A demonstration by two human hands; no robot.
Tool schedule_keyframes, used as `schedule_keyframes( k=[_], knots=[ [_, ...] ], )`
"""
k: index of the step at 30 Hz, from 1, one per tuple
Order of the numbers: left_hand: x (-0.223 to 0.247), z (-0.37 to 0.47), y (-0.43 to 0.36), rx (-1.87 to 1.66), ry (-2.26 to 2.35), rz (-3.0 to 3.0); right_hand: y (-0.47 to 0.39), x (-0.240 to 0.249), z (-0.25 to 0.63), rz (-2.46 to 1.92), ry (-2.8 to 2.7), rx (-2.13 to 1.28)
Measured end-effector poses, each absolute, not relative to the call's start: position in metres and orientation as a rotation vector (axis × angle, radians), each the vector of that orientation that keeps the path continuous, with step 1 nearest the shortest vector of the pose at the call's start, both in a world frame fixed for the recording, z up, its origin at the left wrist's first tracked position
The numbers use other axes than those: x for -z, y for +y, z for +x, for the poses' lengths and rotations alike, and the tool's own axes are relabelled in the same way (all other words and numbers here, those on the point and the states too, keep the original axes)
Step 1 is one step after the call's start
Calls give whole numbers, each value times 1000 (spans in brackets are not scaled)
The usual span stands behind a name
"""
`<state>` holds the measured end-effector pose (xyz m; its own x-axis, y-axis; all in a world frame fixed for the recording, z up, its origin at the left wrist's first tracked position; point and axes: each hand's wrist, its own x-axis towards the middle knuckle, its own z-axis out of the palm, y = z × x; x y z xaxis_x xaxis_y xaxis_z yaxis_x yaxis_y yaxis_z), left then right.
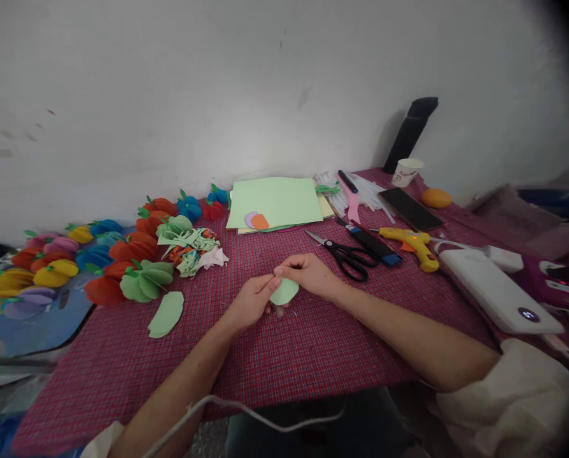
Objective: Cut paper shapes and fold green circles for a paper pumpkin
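Observation:
A small light green paper piece [285, 292] is pinched between my two hands above the checked red tablecloth [294, 356]. My left hand [253, 301] closes on its left edge with thumb and fingers. From the upper right, my right hand [307, 275] grips its top edge, and the fingertips of both hands meet there. A second light green cut piece [167, 315] lies flat on the cloth left of my hands. Paper scraps [193, 250] are heaped behind it. Black scissors [349, 255] rest to the right, behind my right forearm.
Colourful paper pumpkins [134, 245] crowd the left side. Green sheets [277, 202] lie at the back. On the right are a blue-black cutter [376, 244], a yellow glue gun [412, 243], a phone [410, 208], a paper cup [407, 172] and a white power bank [499, 289]. A white cable crosses the front.

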<state>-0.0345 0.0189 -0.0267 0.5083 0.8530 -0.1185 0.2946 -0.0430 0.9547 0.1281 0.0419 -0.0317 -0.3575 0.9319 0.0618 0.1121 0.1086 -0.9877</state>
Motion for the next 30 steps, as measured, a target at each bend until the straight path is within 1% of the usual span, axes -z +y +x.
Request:
schedule_keyframes(
  k=[9,19,25,30],
  knots=[
    [25,-35,20,-583,969,1617,42,32,129,-1107,-1601,-1278],
    [26,-36,21,-627,1040,1701,44,30,129,-1065,-1673,-1237],
    [26,-36,22,-579,1040,1598,45,29,130,-1082,-1652,-1202],
    [24,-37,23,-585,1107,1579,45,30,130,-1033,-1700,-1239]
  ],
)
